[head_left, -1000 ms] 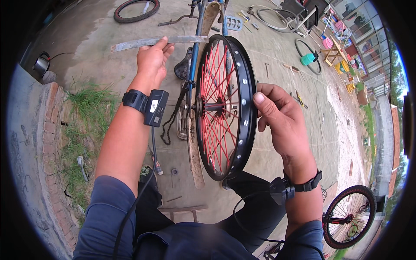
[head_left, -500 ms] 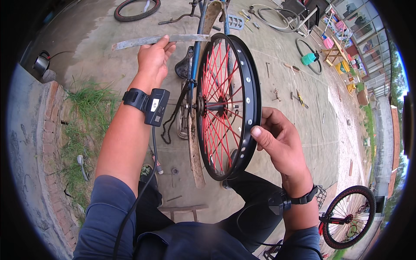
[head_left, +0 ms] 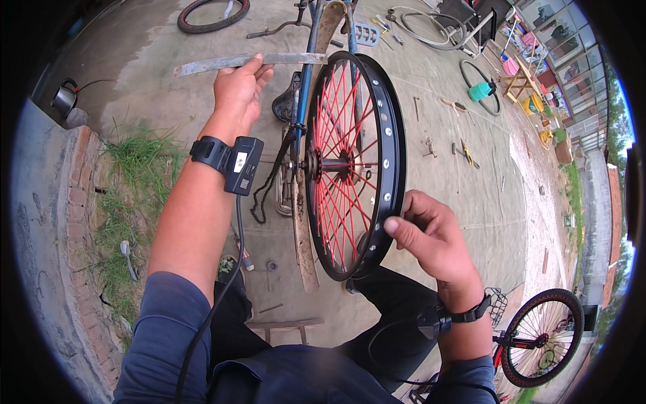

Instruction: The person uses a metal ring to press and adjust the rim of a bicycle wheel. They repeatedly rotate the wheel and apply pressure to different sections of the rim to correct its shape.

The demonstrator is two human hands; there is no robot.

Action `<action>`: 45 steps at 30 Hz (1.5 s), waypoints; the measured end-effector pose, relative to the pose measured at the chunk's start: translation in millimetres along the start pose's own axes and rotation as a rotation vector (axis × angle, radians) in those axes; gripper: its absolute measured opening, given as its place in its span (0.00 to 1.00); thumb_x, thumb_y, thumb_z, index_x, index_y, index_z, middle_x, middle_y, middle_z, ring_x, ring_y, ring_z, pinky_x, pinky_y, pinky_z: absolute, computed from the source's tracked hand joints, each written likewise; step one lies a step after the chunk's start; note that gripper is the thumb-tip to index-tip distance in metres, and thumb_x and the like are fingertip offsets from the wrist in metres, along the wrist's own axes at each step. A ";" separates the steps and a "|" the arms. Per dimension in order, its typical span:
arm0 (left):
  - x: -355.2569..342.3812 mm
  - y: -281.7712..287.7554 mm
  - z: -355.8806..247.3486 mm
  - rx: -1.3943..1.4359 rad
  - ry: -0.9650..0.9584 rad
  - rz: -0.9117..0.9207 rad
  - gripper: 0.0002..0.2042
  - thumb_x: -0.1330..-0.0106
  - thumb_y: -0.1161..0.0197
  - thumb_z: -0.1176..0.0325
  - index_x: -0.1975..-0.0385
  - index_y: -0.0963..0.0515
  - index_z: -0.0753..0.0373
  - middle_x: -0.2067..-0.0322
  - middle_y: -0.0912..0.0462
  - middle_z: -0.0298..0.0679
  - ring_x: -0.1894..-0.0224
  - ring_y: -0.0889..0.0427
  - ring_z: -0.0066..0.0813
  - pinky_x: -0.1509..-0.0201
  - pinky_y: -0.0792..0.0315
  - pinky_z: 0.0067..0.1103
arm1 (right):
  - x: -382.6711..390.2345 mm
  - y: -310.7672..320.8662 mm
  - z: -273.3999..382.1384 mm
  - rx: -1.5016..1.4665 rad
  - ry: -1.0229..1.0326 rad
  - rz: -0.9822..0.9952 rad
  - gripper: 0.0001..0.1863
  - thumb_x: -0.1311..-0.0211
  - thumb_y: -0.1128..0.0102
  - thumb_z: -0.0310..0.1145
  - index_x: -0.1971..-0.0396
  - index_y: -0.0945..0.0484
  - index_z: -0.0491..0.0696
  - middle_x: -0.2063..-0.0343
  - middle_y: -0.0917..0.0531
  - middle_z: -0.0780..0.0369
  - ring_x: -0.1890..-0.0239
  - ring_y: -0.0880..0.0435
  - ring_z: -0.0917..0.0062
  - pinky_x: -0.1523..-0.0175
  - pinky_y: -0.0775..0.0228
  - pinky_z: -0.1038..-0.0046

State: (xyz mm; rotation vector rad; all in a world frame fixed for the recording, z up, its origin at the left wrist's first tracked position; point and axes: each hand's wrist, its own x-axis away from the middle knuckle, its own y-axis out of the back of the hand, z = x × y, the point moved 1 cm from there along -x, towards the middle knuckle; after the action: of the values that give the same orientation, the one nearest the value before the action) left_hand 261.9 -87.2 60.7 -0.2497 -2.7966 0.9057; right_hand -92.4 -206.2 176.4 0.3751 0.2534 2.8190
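Nearest are the person's legs in dark trousers (head_left: 397, 310), standing apart at the near edge of the floor (head_left: 484, 202). Near that edge, to the right, there is a second wheel (head_left: 542, 339) with a black tyre.

A little farther, the right hand (head_left: 434, 236) makes a narrow grip on the near right part of the black-rimmed wheel (head_left: 336, 164): the thumb lies on the rim and the fingers are curled at its outer side. This wheel, with red spokes, is before the person, upright. Its longer outline runs from near to far, leaning slightly, and its axle points left to right. To its left are a long rusty piece (head_left: 301, 236), running also near to far, and a hanging chain (head_left: 265, 192).

Beyond them, the left hand (head_left: 237, 91) holds a flat metal strip (head_left: 286, 60) between thumb and fingers. The strip's long axis goes left to right; its right end passes over the blue frame (head_left: 306, 94) and points to the far part of the wheel's rim. Just beside the frame is a dark saddle (head_left: 284, 104).

Toward the far left corner of the floor lies a loose tyre (head_left: 202, 31).
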 end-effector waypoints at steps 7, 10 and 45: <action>0.4 0.5 -1.6 -0.027 -0.003 -0.001 0.05 0.28 0.36 0.75 0.61 0.20 0.71 0.63 0.14 0.43 0.61 0.12 0.31 0.55 0.16 0.22 | -25.6 -7.4 24.1 -0.109 0.184 -0.294 0.23 0.30 0.35 0.41 0.45 0.24 0.40 0.64 0.20 0.66 0.63 0.22 0.85 0.64 0.28 0.81; 0.9 0.4 -3.1 -0.035 0.000 0.001 0.05 0.28 0.36 0.75 0.61 0.20 0.71 0.63 0.14 0.43 0.61 0.12 0.31 0.55 0.16 0.22 | -13.3 0.6 8.7 -0.149 0.131 -0.175 0.22 0.30 0.34 0.34 0.43 0.28 0.37 0.60 0.18 0.65 0.59 0.22 0.84 0.58 0.29 0.82; -0.9 0.7 -2.6 -0.046 0.002 0.000 0.05 0.28 0.36 0.75 0.61 0.20 0.71 0.62 0.14 0.44 0.60 0.12 0.32 0.55 0.16 0.22 | 31.1 -11.9 -40.0 -0.226 -0.015 -0.015 0.19 0.37 0.26 0.30 0.52 0.23 0.40 0.65 0.15 0.64 0.65 0.17 0.83 0.61 0.25 0.79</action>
State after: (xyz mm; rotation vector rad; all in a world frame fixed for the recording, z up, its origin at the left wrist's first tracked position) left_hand 263.4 -85.5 62.3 -0.2572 -2.8187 0.8411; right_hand -129.3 -191.0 143.0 0.3407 -0.0655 2.7899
